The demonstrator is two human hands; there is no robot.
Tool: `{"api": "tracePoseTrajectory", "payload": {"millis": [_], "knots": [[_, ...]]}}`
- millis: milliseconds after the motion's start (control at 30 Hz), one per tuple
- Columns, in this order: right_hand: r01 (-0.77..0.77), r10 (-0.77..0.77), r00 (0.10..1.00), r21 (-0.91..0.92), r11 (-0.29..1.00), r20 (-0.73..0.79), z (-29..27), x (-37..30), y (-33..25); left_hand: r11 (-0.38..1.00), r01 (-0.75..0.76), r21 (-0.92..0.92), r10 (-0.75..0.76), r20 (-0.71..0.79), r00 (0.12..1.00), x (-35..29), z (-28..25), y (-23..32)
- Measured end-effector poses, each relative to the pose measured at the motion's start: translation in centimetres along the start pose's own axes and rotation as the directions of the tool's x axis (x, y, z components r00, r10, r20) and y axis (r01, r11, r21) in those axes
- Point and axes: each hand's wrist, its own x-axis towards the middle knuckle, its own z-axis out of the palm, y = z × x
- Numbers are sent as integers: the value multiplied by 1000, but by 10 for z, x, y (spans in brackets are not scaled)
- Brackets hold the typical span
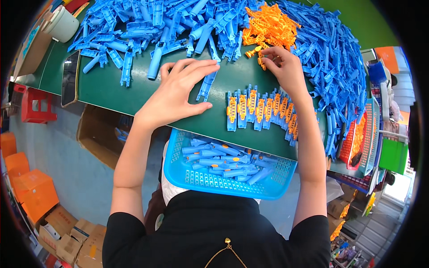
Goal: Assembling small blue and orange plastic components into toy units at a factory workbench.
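My left hand [178, 91] lies over the green table with fingers stretched and thumb apart. Between its thumb and fingertips rests a slim blue plastic half-shell [206, 85], which the fingertips seem to touch at its far end. My right hand [286, 69] is curled, thumb and forefinger closed at a small orange ribbed plastic part [262, 61] by the orange pile. Nearer me, a slanting row of blue shells [250, 109] lies side by side, each fitted with an orange part. My right forearm covers some of the row's right end.
Blue shells [134, 33] heap along the far side, with another heap [333, 58] at right. Between them sits the orange pile [272, 24]. Below the table edge, a blue basket [223, 187] holds assembled blue pieces. A phone [70, 78] lies at the left edge; a red stool [38, 106] stands beyond.
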Motion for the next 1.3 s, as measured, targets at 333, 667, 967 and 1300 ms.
{"api": "tracePoseTrajectory", "payload": {"millis": [333, 667, 967, 1300], "knots": [[158, -164, 986, -151, 976, -28, 5, -6, -23, 990, 37, 138, -13, -177, 984, -6, 15, 7], [279, -281, 959, 31, 960, 47, 14, -38, -76, 939, 130, 319, -37, -281, 959, -18, 6, 13], [377, -377, 923, 16, 926, 75, 19, -40, -79, 1000, 15, 10, -12, -225, 974, -12, 12, -2], [512, -511, 859, -3, 859, 36, 67, -25, -91, 991, 111, 73, -96, -179, 979, -22, 10, 9]]}}
